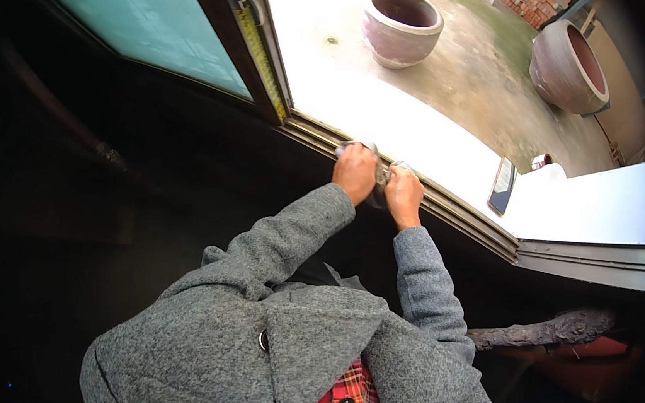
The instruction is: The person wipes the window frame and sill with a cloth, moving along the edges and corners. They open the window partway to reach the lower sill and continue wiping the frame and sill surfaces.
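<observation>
Both my hands meet over the sliding-window track (461, 211) at the sill, gripping a crumpled grey cloth (379, 180). Fingers of my left hand (355, 172) are closed round its left part. My right hand (404, 195) is closed on its right part, a short gap away. Some of the cloth shows between the hands and above the fingers, and a piece hangs below them. My fingertips are partly hidden by the backs of my hands.
Left of my hands stands the brown window frame (233, 37) with a latch and a frosted pane (153, 22). A phone (502, 185) lies on the white outer sill. Two large clay pots (401, 42) (568, 66) stand outside. A rough branch (551, 330) lies at lower right.
</observation>
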Demonstrator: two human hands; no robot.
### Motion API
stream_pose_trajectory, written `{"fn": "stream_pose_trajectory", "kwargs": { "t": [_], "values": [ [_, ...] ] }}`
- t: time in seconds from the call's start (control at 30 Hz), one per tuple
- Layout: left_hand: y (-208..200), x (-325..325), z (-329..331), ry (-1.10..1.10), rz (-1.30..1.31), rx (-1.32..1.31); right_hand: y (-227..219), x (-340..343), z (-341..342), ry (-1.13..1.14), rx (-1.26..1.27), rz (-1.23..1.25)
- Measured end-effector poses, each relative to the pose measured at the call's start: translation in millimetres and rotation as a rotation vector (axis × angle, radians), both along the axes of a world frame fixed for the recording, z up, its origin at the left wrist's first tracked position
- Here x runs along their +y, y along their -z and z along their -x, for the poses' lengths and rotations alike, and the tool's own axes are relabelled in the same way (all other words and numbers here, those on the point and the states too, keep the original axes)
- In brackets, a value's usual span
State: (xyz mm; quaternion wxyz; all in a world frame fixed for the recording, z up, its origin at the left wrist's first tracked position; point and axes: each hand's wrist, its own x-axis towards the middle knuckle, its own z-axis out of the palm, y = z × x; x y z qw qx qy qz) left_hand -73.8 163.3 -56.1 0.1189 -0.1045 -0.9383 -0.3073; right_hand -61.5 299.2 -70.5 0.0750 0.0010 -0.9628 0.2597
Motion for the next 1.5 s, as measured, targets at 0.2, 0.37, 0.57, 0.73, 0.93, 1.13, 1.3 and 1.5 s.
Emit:
{"fn": "stream_pose_trajectory", "kwargs": {
  "t": [0.2, 0.37, 0.57, 0.73, 0.93, 1.13, 1.3, 1.5],
  "values": [
    [7, -61, 31, -0.246, 0.185, -0.063, -4, -64, 25, -0.067, -0.036, 0.003],
    [13, -92, 47, -0.341, 0.457, -0.231, -2, -84, 28, -0.075, -0.011, -0.049],
    [13, -97, 48, -0.229, 0.503, -0.196, 3, -105, 38, -0.09, -0.021, 0.107],
    [24, -114, 52, -0.165, 0.371, -0.107, 4, -118, 46, -0.086, -0.06, 0.18],
    [16, -119, 53, -0.102, 0.368, -0.091, 8, -148, 58, -0.09, 0.038, 0.225],
    [22, -123, 58, -0.133, 0.223, -0.149, -4, -153, 65, -0.046, -0.19, 0.355],
    [20, -126, 56, -0.114, 0.106, -0.214, 9, -159, 70, -0.016, -0.181, 0.491],
    [-2, -125, 44, -0.17, -0.122, -0.223, 22, -143, 94, -0.119, -0.545, 1.196]
  ]
}}
